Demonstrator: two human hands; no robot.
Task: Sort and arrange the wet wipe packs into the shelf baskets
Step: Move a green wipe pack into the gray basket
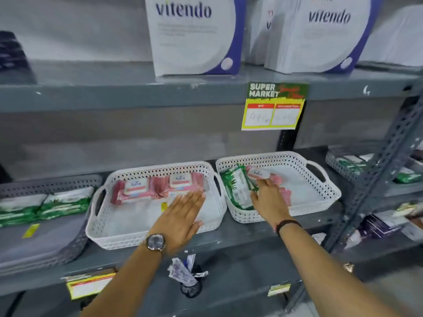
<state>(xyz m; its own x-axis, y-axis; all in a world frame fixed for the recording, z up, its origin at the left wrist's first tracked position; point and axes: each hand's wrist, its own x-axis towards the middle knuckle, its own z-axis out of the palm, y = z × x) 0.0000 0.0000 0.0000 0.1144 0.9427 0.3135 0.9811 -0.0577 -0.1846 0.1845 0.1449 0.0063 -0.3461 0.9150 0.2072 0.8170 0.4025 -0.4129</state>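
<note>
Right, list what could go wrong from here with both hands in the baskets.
1. The right basket holds a green pack and pink packs together; the right hand is on both, so it may drag the wrong one.
2. The left hand lies flat against the pink row in the left basket; a push could knock the row askew.
3. Both baskets sit near the shelf edge and might slide.
</note>
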